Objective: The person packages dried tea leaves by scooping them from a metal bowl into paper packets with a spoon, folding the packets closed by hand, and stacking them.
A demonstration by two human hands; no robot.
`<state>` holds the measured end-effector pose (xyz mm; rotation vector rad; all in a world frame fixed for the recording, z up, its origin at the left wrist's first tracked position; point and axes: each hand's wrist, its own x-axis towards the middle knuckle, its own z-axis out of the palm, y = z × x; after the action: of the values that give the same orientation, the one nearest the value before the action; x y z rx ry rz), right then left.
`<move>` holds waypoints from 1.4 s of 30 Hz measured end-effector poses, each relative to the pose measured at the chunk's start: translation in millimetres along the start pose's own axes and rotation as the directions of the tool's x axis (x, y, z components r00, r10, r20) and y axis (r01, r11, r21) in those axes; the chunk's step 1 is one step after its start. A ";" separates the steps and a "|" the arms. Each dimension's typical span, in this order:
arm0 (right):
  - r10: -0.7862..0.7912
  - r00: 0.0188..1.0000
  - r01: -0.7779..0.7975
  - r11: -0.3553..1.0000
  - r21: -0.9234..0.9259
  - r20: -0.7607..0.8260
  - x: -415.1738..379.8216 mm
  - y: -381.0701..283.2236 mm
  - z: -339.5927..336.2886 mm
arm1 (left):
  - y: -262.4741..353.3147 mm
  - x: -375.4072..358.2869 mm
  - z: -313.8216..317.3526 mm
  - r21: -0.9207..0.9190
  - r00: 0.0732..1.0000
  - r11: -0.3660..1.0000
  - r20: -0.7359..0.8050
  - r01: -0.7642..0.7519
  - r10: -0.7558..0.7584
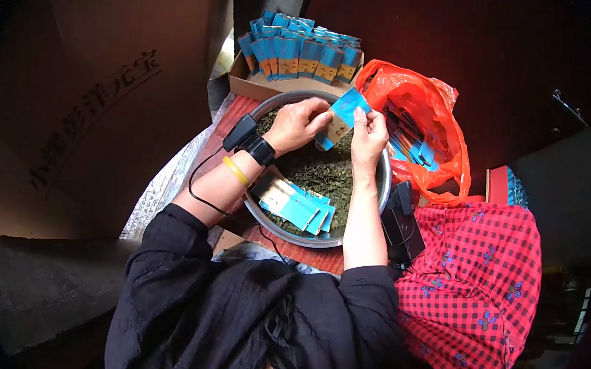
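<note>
Both of my hands are on one blue and tan packet (pixel 348 112), tilted above a round metal basin (pixel 257 217). My left hand (pixel 299 124) pinches its lower left side. The fingers of my right hand (pixel 369 136) are closed on its right edge. Dark green dried leaves (pixel 315 179), which look like tea, cover the inside of the basin. On the leaves, near the basin's front, lies a small pile of blue and tan packets (pixel 297 204). A black band and a yellow bangle circle my left wrist.
Behind the basin, a cardboard box (pixel 261 88) holds rows of upright blue packets (pixel 299 49). At the right, a red plastic bag (pixel 455 138) contains more packets. A large carton (pixel 101 100) rises at left; red checked cloth (pixel 475 282) lies at right. A black cable (pixel 195 183) runs along my left arm.
</note>
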<state>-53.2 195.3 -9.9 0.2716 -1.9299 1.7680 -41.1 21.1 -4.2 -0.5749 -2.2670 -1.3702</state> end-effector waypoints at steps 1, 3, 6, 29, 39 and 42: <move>-0.002 1.000 0.002 1.000 0.000 -0.002 0.8 1.3 -0.6 | -0.6 -0.4 0.6 0.000 1.000 1.000 0.000 -0.002 0.002; 0.145 0.986 -0.155 0.979 0.136 0.080 2.3 -0.9 -1.8 | -1.4 -0.5 1.8 -0.044 0.998 0.998 0.055 0.036 -0.034; 0.132 0.982 -0.146 0.984 0.105 0.132 1.8 -6.3 -1.7 | -4.3 0.6 -0.3 -0.023 0.987 0.995 0.127 0.100 -0.097; 0.241 0.895 -0.090 0.921 -0.378 0.374 -22.3 -48.7 16.5 | -108.7 183.8 65.1 -0.124 0.799 0.791 0.152 0.599 -0.582; 0.171 0.902 -0.008 0.925 -0.380 0.396 -20.9 -59.2 15.2 | -124.2 193.3 94.8 0.412 0.898 0.815 -0.018 0.407 -0.440; 0.202 0.919 -0.039 0.901 -0.432 0.339 -18.7 -57.8 13.6 | -125.0 189.8 92.0 0.411 0.902 0.828 0.032 0.381 -0.431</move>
<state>-13.3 170.8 31.0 0.3620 -2.5991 1.3916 -279.3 74.4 -27.6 -0.0329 -2.7836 -1.0075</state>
